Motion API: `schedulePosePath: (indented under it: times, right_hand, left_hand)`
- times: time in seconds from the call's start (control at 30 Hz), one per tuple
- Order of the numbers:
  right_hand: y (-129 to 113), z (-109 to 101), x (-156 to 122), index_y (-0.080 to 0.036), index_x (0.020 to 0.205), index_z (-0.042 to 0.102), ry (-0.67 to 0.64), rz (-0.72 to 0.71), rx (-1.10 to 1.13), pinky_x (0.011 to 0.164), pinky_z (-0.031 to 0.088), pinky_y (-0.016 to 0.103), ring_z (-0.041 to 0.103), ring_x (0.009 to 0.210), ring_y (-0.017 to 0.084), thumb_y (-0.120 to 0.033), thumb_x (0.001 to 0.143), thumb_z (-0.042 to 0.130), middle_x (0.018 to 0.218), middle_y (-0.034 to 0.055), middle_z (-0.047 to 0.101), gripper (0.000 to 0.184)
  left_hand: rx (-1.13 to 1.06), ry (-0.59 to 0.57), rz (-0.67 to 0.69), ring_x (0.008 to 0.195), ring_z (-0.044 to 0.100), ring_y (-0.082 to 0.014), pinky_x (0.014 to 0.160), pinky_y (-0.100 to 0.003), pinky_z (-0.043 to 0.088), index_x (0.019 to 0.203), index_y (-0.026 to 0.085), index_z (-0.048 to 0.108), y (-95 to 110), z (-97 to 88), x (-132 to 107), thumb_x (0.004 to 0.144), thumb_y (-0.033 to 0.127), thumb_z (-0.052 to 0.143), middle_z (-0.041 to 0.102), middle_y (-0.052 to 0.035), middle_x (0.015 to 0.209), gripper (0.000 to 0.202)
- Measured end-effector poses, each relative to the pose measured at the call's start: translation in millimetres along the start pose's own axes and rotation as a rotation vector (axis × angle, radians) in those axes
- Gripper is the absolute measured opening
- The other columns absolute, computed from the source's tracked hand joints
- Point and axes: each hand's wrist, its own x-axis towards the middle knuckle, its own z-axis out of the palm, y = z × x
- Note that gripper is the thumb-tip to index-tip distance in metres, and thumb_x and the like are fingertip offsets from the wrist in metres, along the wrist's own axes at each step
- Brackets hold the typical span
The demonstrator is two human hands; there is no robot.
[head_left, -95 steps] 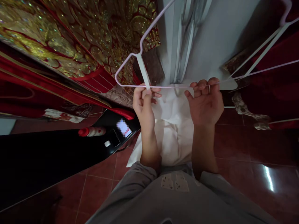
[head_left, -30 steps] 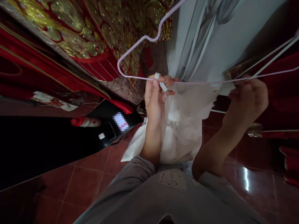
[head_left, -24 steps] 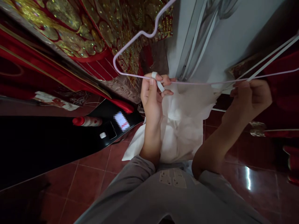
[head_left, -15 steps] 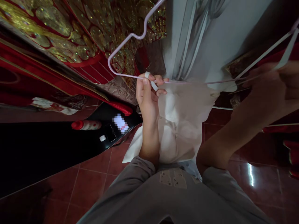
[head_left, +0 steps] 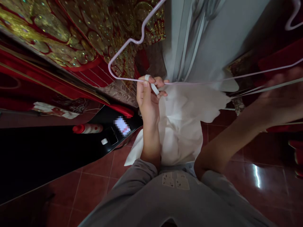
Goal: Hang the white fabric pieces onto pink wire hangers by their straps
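Note:
A thin pale wire hanger [head_left: 123,47] hangs in front of me, its lower bar running across the view. My left hand [head_left: 148,97] is closed on that bar, with a white strap wound round the fingers. A white garment [head_left: 184,123] hangs below the bar between my arms. My right hand [head_left: 281,101] is far to the right, blurred by motion, at a taut white strap [head_left: 265,89] that leads off from the garment. Its fingers cannot be made out.
Red and gold embroidered garments [head_left: 71,41] fill the upper left. A black table [head_left: 47,151] at the left carries a red-capped bottle [head_left: 87,128] and a phone [head_left: 121,126]. A white door [head_left: 213,34] stands behind. Red floor tiles [head_left: 248,176] lie below.
My right hand has swung out to the right along the bar and pulled the strap taut. The left hand has kept its hold; the strap there is wound round its fingers.

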Motion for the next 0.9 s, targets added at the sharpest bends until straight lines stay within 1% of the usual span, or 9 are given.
schedulePosePath:
  times: [0.03,0.1,0.17,0.27,0.33,0.4,0.6,0.8,0.9]
  right_hand:
    - [15.1,-7.2,-12.8,-0.023,0.081,0.074,-0.017,-0.133,0.016,0.071,0.060,0.012,0.080,0.089,0.001,-0.029,0.115,0.016,0.099,-0.0039,0.080,0.067]
    - [44.6,-17.6,-42.2,-0.020,0.079,0.072,-0.204,-0.107,-0.089,0.066,0.061,0.014,0.076,0.072,0.005,-0.023,0.109,0.037,0.080,-0.0015,0.073,0.046]
    - [65.2,-20.7,-68.8,-0.018,0.091,0.078,-0.329,-0.053,-0.161,0.075,0.068,0.022,0.080,0.079,0.010,-0.022,0.096,0.066,0.089,0.0020,0.079,0.014]
    - [73.9,-10.3,-91.0,-0.024,0.111,0.081,-0.492,-0.024,-0.211,0.096,0.071,0.034,0.084,0.100,0.016,-0.033,0.089,0.082,0.109,0.0031,0.083,0.024]
    - [72.2,2.1,-94.2,-0.029,0.111,0.080,-0.562,-0.035,-0.181,0.101,0.070,0.038,0.083,0.106,0.017,-0.047,0.092,0.081,0.115,0.0012,0.083,0.027]
    - [71.9,12.6,-92.4,-0.031,0.103,0.078,-0.574,-0.051,-0.134,0.096,0.070,0.038,0.082,0.099,0.017,-0.055,0.094,0.078,0.106,0.0000,0.082,0.026]
    - [81.0,14.6,-85.6,-0.029,0.096,0.071,-0.607,-0.073,-0.088,0.067,0.062,0.026,0.077,0.085,0.014,-0.057,0.096,0.076,0.083,-0.0018,0.069,0.028]
    - [75.5,11.8,-75.3,-0.028,0.093,0.074,-0.632,-0.048,-0.059,0.063,0.059,0.024,0.074,0.077,0.012,-0.056,0.091,0.083,0.078,-0.0032,0.069,0.030]
    - [76.0,11.8,-72.2,-0.028,0.092,0.073,-0.639,-0.050,-0.051,0.063,0.058,0.024,0.074,0.078,0.012,-0.058,0.091,0.083,0.079,-0.0032,0.068,0.031]
  left_hand:
    - [-0.019,-0.007,-0.004,0.095,0.078,-0.0165,0.063,-0.017,0.057,0.100,0.024,0.064,-1.9,0.3,0.0,0.109,0.045,0.073,0.068,-0.0013,0.091,0.024]
    - [-0.011,-0.010,-0.006,0.095,0.078,-0.0175,0.061,-0.017,0.057,0.100,0.025,0.063,-7.4,0.0,0.1,0.105,0.051,0.077,0.068,-0.0016,0.091,0.031]
    - [0.064,0.004,-0.004,0.100,0.079,-0.0213,0.062,-0.020,0.059,0.100,0.026,0.061,-13.0,-1.0,0.2,0.100,0.062,0.079,0.069,-0.0031,0.093,0.041]
    - [0.165,0.033,0.010,0.111,0.078,-0.0259,0.069,-0.025,0.063,0.103,0.027,0.061,-17.5,-1.9,-0.1,0.100,0.069,0.075,0.070,-0.0055,0.097,0.044]
    - [0.163,0.025,0.019,0.113,0.078,-0.0259,0.070,-0.025,0.063,0.103,0.028,0.063,-17.5,-1.3,-1.0,0.101,0.066,0.075,0.070,-0.0058,0.097,0.040]
    - [0.140,0.003,0.013,0.111,0.078,-0.0247,0.068,-0.024,0.063,0.103,0.029,0.064,-16.0,-0.7,-2.3,0.101,0.063,0.076,0.070,-0.0054,0.096,0.036]
    - [0.237,0.022,-0.050,0.110,0.078,-0.0238,0.071,-0.025,0.061,0.107,0.025,0.069,-3.2,-14.8,2.4,0.104,0.053,0.074,0.079,-0.0084,0.112,0.028]
    - [0.500,0.342,0.293,0.120,0.073,-0.0243,0.073,-0.029,0.056,0.120,0.022,0.072,12.0,-50.4,18.0,0.097,0.020,0.063,0.074,-0.0089,0.143,0.024]
    - [0.581,0.427,0.458,0.134,0.069,-0.0285,0.092,-0.041,0.062,0.113,0.025,0.071,12.8,-68.6,26.6,0.097,0.026,0.064,0.077,-0.0057,0.140,0.018]
